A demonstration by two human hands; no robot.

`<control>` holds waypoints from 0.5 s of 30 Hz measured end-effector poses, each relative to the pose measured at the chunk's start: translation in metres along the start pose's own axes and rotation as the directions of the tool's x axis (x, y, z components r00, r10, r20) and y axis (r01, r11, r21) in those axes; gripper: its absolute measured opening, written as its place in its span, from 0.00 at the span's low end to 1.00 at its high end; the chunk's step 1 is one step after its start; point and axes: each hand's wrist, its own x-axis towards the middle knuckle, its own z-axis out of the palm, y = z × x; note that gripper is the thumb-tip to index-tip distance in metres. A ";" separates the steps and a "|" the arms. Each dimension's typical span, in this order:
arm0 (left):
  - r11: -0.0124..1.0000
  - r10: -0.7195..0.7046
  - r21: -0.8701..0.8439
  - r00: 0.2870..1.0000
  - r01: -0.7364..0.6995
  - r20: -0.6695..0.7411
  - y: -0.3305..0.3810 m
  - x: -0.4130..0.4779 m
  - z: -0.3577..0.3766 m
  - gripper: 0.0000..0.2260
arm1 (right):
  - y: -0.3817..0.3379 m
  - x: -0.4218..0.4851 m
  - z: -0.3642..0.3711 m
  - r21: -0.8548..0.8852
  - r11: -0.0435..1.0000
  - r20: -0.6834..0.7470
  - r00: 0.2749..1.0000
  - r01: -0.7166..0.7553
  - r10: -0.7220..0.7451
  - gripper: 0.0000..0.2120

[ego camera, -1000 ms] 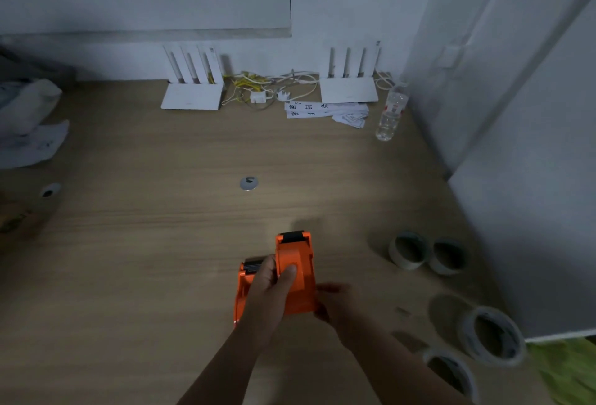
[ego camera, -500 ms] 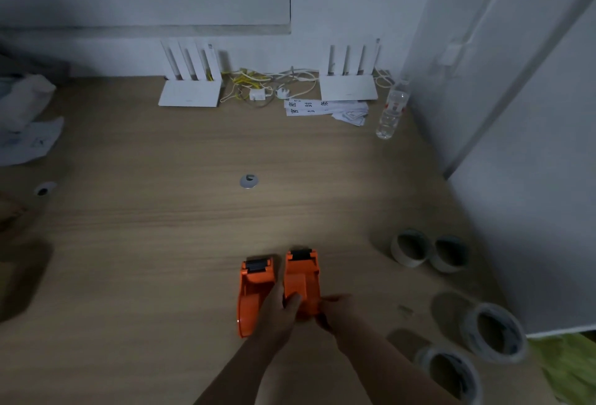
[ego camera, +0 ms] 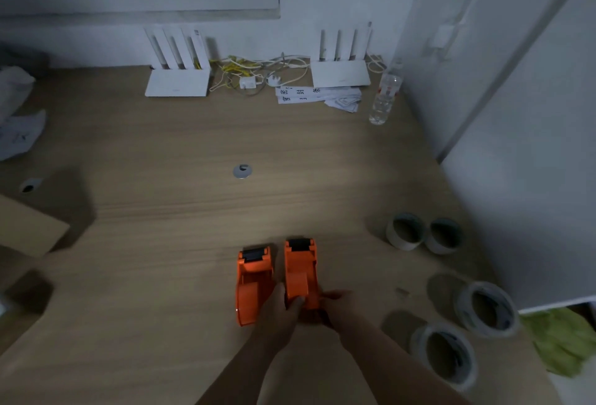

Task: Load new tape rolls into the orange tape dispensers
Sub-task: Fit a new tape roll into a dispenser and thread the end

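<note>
— Two orange tape dispensers stand side by side on a wooden table (ego camera: 161,153), near its front edge. How are the hands placed?

— Both hands meet at the near end of the right dispenser (ego camera: 300,270). The left hand (ego camera: 280,309) is curled around its near left side, thumb pressed on the orange body. The right hand (ego camera: 342,304) closes on its near right side, fingers bent against it. So both hands grip that one dispenser, which looks to rest on the table, black cutter end pointing away from the person.

— And the other dispenser?

— The left dispenser (ego camera: 253,285) lies just beside it, touched by neither palm as far as can be told, though the left wrist passes close over its near corner.

— Where are the tape rolls?

— Four rolls sit to the right, well apart from the dispensers. Two smaller rolls stand touching each other farther back: one (ego camera: 405,231) and its neighbour (ego camera: 444,235). Two larger pale rolls are nearer the person: one (ego camera: 488,308) by the table's right edge, another (ego camera: 446,354) in front of it.

— Anything else on the table?

— At the far edge, two white routers (ego camera: 177,82) (ego camera: 340,73) with upright antennas, tangled cables (ego camera: 254,72), printed paper strips (ego camera: 309,95), and a clear plastic bottle (ego camera: 383,98). A cardboard piece (ego camera: 29,227) lies at the left. Lighting is dim.
</note>
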 end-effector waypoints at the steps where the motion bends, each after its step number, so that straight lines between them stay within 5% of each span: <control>1: 1.000 0.000 0.006 1.000 0.000 -0.003 0.001 -0.001 0.001 0.09 | 0.001 -0.002 -0.001 -0.004 1.000 -0.007 1.000 0.008 -0.008 0.08; 8: 0.999 -0.046 0.003 0.983 0.047 -0.178 0.012 0.005 -0.002 0.24 | -0.001 -0.018 -0.023 -0.124 0.979 -0.077 0.982 0.162 -0.172 0.04; 15: 0.992 0.124 0.014 0.948 -0.125 -0.293 0.058 0.003 -0.014 0.18 | -0.006 -0.049 -0.096 -0.319 0.915 -0.300 0.890 0.247 -0.344 0.05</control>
